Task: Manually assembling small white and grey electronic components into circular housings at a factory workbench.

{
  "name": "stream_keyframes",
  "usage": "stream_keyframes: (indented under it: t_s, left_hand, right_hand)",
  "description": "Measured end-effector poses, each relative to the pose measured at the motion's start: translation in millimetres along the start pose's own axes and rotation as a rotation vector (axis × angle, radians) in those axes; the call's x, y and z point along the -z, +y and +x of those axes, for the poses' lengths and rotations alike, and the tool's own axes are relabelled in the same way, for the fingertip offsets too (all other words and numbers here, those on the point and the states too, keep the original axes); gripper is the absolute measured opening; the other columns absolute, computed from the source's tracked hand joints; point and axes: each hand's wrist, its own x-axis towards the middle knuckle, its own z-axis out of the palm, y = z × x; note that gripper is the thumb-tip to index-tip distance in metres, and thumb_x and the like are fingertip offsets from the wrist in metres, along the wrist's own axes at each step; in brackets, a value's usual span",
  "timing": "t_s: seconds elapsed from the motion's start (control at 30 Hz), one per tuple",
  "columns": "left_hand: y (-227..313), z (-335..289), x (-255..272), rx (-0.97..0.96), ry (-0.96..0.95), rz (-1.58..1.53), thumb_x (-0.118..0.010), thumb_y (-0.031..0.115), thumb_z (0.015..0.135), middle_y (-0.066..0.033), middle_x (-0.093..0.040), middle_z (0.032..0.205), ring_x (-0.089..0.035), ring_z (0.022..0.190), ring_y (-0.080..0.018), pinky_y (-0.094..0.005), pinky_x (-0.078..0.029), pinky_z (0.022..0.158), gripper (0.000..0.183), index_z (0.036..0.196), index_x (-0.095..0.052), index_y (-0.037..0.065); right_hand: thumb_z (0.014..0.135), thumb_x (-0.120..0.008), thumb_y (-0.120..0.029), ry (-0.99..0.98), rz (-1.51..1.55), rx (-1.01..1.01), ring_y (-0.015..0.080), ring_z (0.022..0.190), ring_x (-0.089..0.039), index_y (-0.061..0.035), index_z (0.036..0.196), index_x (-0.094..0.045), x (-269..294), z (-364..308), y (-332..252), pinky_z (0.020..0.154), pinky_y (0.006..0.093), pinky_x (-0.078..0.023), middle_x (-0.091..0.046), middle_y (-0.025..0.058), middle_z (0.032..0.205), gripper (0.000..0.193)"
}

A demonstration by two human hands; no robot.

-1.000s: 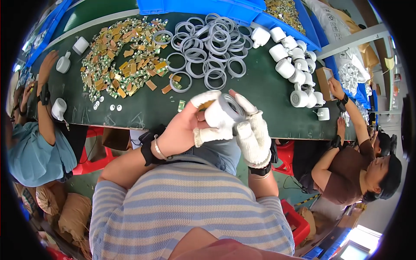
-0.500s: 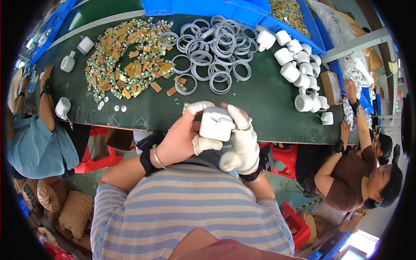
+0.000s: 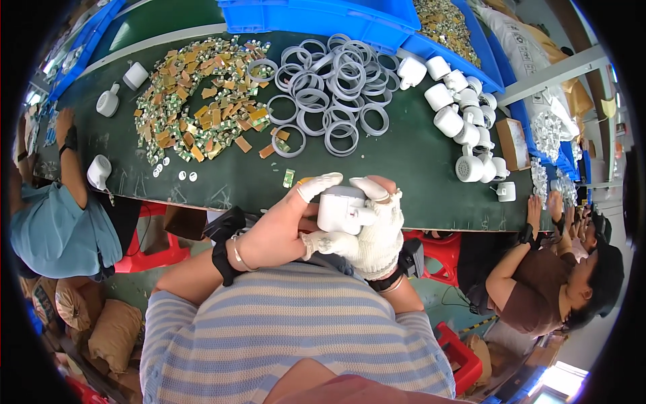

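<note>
A rounded white plastic housing [image 3: 338, 210] with a short stub on its right side is held between my two hands, just off the table's near edge. My left hand [image 3: 279, 225], with white covers on its fingers, grips it from the left, fingers closed round the side. My right hand [image 3: 381, 236], in a white knitted glove with some bare fingertips, closes on it from the right. What is inside the housing is hidden. On the table beyond my left fingers lies a small green circuit board [image 3: 289, 178].
Grey rings [image 3: 342, 138] are heaped mid-table, beside a pile of small circuit boards [image 3: 195, 101]. Several white housings [image 3: 447, 122] are grouped at the right, near a cardboard box [image 3: 514, 144]. Blue bins [image 3: 323, 19] line the back. Co-workers sit left [image 3: 64, 225] and right [image 3: 531, 289].
The housing has been turned in my hands, so its stub now faces right and the dark lines on its face no longer show. My right fingers have closed in around it.
</note>
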Motion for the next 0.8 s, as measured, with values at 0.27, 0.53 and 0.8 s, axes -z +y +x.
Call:
stream_keyframes:
  t_s: [0.27,0.53,0.8]
  left_hand:
    - [2.9,-1.8,7.8,-0.379,0.132,0.686,-0.089,0.015,0.076,-0.0153,-0.065,0.129,-0.073,0.106,-0.0295,-0.0371,-0.061,0.089,0.077,0.144,-0.054,0.007]
    - [-17.8,-4.7,13.1,-0.287,0.169,0.661,-0.090,0.018,0.076,-0.0176,-0.063,0.133,-0.068,0.113,-0.0375,-0.0420,-0.058,0.094,0.082,0.146,-0.050,0.007]
    - [2.8,-8.8,70.3,-0.235,0.447,1.283,-0.085,0.019,0.080,-0.0166,-0.061,0.115,-0.057,0.109,-0.0391,-0.0473,-0.048,0.097,0.050,0.124,-0.067,0.004]
  right_hand:
    - [0.056,-0.092,-0.070,0.004,0.043,0.104,0.0328,0.092,-0.058,-0.0139,0.124,-0.053,1.7,4.8,-4.7,0.079,0.0473,-0.048,-0.055,0.0087,0.107,0.096]
    - [0.067,-0.097,-0.046,-0.132,0.268,-0.132,0.0357,0.102,-0.064,-0.0125,0.125,-0.056,-5.5,2.4,-12.6,0.085,0.0463,-0.054,-0.060,0.0124,0.121,0.078]
    - [0.078,-0.081,-0.001,0.154,-0.307,-0.184,0.0402,0.134,-0.052,-0.0118,0.139,-0.058,-10.2,-8.5,57.7,0.107,0.0480,-0.049,-0.053,0.0202,0.144,0.066]
